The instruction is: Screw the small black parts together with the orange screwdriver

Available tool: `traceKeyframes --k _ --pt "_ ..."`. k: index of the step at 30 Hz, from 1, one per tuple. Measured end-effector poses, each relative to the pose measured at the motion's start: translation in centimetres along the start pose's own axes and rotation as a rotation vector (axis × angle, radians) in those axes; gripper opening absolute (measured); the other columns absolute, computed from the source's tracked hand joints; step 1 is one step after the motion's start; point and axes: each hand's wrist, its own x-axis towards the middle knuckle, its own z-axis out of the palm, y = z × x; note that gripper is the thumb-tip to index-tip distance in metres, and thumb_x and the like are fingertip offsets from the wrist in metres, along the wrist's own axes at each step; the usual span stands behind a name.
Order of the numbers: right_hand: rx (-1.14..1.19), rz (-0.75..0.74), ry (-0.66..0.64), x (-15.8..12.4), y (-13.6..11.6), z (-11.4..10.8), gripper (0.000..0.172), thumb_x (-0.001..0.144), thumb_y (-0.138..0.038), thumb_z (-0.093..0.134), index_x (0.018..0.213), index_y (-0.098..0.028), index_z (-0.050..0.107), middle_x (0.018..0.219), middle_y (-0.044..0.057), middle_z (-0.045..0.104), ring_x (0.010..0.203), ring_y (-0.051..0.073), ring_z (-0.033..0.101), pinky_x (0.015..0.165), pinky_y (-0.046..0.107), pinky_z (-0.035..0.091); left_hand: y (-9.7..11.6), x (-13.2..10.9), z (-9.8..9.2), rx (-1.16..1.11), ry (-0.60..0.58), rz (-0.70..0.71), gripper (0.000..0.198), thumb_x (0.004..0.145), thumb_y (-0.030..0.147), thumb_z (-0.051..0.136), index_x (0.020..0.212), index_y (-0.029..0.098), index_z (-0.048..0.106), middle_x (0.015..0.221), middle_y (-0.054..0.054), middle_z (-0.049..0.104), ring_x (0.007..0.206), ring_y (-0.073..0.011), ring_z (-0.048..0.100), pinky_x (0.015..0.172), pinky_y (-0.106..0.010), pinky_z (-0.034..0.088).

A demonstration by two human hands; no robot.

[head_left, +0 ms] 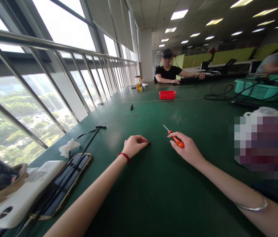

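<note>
1. A small black part is being pinched on the green table by the curled fingers of the left hand.
2. An orange screwdriver is being held tight in the right hand, its metal tip being pointed up and away from the grip.
3. The screwdriver is being kept just right of the pinched part, not touching it.
4. A red tray is being left far beyond both hands.
</note>
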Motion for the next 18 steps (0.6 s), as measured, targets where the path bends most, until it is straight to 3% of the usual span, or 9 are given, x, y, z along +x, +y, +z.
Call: traceKeyframes --k 2,4,7,12,18 --pt "-0.034 0.0 -0.011 0.1 0.2 0.1 0.018 0.081 -0.025 0.048 0.094 -0.025 0.061 0.094 0.003 0.063 0.075 0.017 0.059 0.067 0.03 0.046 1.8 0.5 1.7 -0.041 -0.111 0.029 0.015 0.071 0.033 0.064 0.078 0.023 0.072 0.08 0.0 0.073 0.079 -0.0174 0.065 0.075 -0.029 0.05" --pt "-0.079 0.002 -0.027 0.1 0.5 0.3 0.019 0.079 -0.022 0.049 0.092 -0.025 0.062 0.094 0.003 0.062 0.078 0.017 0.06 0.068 0.03 0.046 3.1 0.8 3.0 -0.077 -0.15 0.087 0.014 0.072 0.03 0.063 0.079 0.022 0.072 0.083 -0.001 0.073 0.081 -0.0168 0.065 0.078 -0.029 0.049" --pt "-0.16 0.02 -0.054 0.2 0.6 0.4 0.018 0.079 -0.023 0.05 0.091 -0.026 0.062 0.09 0.002 0.06 0.077 0.017 0.06 0.065 0.028 0.044 4.0 0.8 4.3 -0.062 -0.054 0.166 0.012 0.075 0.028 0.062 0.08 0.021 0.071 0.086 0.0 0.072 0.086 -0.0179 0.063 0.083 -0.031 0.048" --pt "-0.253 0.059 -0.065 0.3 0.6 0.6 0.016 0.08 -0.032 0.053 0.092 -0.027 0.063 0.09 0.002 0.059 0.075 0.017 0.059 0.059 0.027 0.041 4.1 0.3 4.8 -0.071 -0.032 0.211 0.012 0.073 0.023 0.065 0.084 0.019 0.069 0.087 -0.001 0.071 0.086 -0.018 0.061 0.08 -0.03 0.048" --pt "-0.351 -0.031 -0.104 0.5 1.2 0.8 0.015 0.079 -0.026 0.056 0.09 -0.024 0.066 0.082 0.003 0.057 0.079 0.019 0.057 0.071 0.032 0.043 4.0 0.2 4.9 -0.023 -0.009 0.234 0.008 0.074 0.023 0.065 0.08 0.02 0.069 0.085 -0.001 0.069 0.085 -0.0186 0.059 0.08 -0.032 0.047"
